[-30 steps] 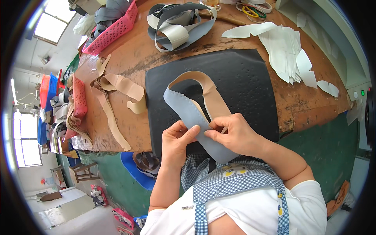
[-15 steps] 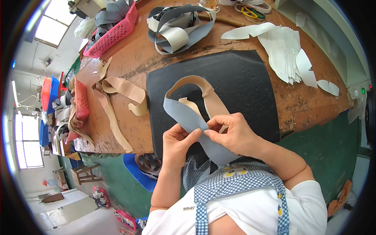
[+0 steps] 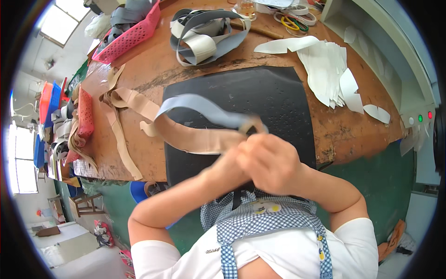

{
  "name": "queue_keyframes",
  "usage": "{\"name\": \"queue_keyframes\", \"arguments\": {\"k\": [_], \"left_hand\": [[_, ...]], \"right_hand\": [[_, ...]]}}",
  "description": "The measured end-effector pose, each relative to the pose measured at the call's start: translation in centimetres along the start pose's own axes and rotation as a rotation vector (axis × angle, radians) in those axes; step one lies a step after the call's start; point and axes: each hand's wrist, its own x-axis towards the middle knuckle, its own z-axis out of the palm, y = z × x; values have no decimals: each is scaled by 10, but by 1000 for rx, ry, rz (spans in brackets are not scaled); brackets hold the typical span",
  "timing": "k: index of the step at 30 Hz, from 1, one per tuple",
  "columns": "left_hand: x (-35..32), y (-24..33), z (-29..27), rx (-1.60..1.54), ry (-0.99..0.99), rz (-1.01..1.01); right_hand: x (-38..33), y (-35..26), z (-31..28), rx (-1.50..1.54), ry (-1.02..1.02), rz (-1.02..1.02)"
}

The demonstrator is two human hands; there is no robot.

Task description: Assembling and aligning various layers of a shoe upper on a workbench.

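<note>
Both my hands are close together over the near edge of a black mat [image 3: 274, 88]. My right hand [image 3: 276, 162] is closed, its fingers curled round part of a strip [image 3: 200, 139], beige on one face and blue-grey on the other. Partly behind it, my left hand [image 3: 230, 165] grips the same strip where it runs in between the hands; its fingertips are hidden and blurred. The strip bends in a wide loop above the mat, out to the left. Motion smears its right end, so the join at my fingers is unclear.
Beige strips [image 3: 118, 139] lie left on the brown table [image 3: 148, 69]. Grey strips are coiled in a bundle [image 3: 202, 46] at the back, by a pink basket [image 3: 134, 39]. White cut pieces [image 3: 325, 69] and scissors [image 3: 292, 23] lie at the right. A machine [image 3: 385, 51] borders the right.
My hands have come together, the left moving right against the right hand. The strip's loop has swung left and turned, showing more beige. The view has shifted slightly.
</note>
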Motion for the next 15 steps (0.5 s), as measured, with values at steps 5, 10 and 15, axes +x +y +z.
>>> {"name": "queue_keyframes", "arguments": {"k": [5, 10, 15], "left_hand": [[-5, 48, 1, -511, -68, -403], [-2, 42, 8, -656, 59, -452], [4, 48, 17, -551, 112, -648]], "right_hand": [[-46, 20, 2, -138, -156, 327], [-44, -6, -6, 160, 10, -67], [-58, 15, 12, -145, -218, 449]]}}
